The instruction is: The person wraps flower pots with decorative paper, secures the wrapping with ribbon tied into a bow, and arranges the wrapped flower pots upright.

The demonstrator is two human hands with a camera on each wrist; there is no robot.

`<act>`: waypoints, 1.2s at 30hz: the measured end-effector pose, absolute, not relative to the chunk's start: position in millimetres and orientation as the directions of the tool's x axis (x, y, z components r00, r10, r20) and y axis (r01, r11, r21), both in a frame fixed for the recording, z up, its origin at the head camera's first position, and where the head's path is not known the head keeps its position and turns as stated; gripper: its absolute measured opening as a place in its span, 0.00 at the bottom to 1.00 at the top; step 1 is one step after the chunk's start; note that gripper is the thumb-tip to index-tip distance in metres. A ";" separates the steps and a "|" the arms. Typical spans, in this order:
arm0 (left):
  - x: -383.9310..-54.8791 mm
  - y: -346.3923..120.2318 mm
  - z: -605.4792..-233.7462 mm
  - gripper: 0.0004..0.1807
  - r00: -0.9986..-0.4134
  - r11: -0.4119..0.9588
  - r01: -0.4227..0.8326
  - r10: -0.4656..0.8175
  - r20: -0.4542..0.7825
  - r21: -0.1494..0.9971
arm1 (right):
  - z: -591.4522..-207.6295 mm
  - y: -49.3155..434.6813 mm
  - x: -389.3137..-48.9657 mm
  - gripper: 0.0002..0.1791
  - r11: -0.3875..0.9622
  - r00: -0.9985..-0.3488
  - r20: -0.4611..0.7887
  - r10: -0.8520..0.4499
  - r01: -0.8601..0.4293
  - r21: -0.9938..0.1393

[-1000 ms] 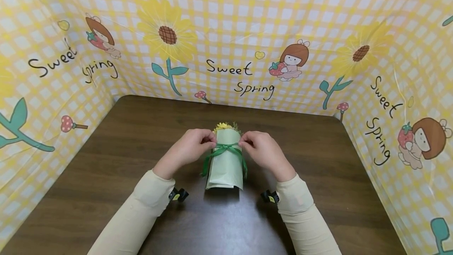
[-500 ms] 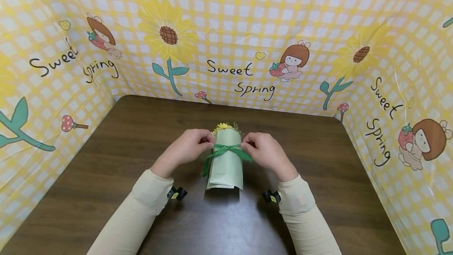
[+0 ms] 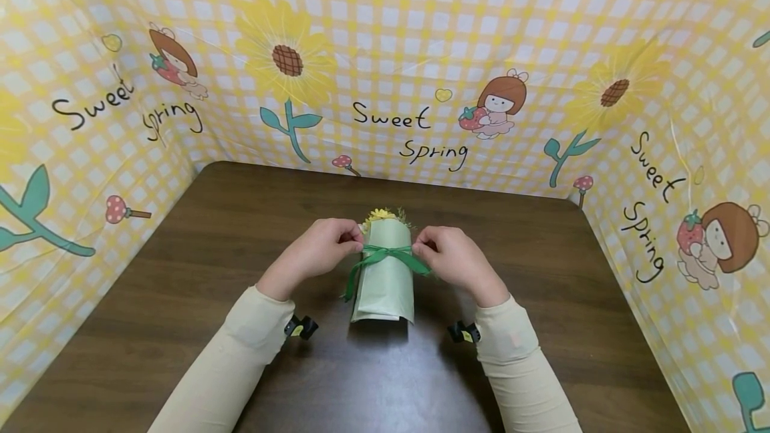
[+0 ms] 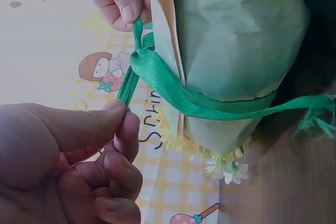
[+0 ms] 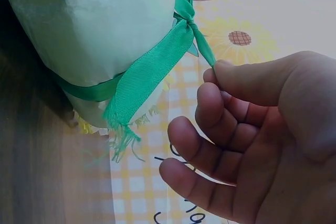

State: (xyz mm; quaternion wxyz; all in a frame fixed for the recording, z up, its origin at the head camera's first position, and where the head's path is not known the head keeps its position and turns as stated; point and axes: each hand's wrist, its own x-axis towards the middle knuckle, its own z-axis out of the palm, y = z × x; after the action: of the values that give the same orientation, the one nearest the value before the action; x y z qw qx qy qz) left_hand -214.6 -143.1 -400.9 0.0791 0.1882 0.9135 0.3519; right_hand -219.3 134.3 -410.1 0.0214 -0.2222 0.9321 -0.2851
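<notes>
A bouquet wrapped in pale green paper (image 3: 385, 289) lies on the table, with yellow flowers (image 3: 380, 214) and green sprigs showing at its far end. A green ribbon (image 3: 388, 254) runs round it, knotted at the front. My left hand (image 3: 333, 244) pinches one loop of the ribbon between thumb and forefinger, drawn out to the left. On the other side, my right hand (image 3: 448, 252) pinches the opposite loop. Two loose tails hang down either side; the one in the right wrist view has a frayed end (image 5: 123, 135). Small white flowers (image 4: 227, 169) peek out in the left wrist view.
The dark wooden table (image 3: 271, 192) is enclosed at the back and sides by a yellow checked cloth (image 3: 391, 39) printed with sunflowers and lettering. A black wrist camera (image 3: 301, 327) sits at the left sleeve, another (image 3: 463, 331) at the right.
My hands have drawn slightly farther apart, the right one moving right. The right tail of the ribbon has swung from hanging down to slanting out to the right. The bouquet stays in place.
</notes>
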 end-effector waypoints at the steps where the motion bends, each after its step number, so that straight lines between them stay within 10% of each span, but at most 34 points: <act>1: -215.0 -143.0 -401.0 0.03 -0.916 0.681 0.290 0.401 -0.011 0.673 | -410.1 134.6 -219.3 0.08 0.739 -0.900 0.085 -0.428 -0.402 -0.541; 36: -220.3 -144.1 -408.1 0.05 -0.917 0.683 0.284 0.399 -0.018 0.673 | -411.9 146.0 -222.1 0.06 0.757 -0.868 0.019 -0.495 -0.442 -0.481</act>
State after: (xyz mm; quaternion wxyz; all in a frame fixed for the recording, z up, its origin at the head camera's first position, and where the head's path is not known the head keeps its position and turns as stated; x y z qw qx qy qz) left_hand -220.3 -144.1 -408.1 0.0817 0.1869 0.9138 0.3513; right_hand -222.1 146.0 -411.9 0.0548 -0.2505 0.9356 -0.2426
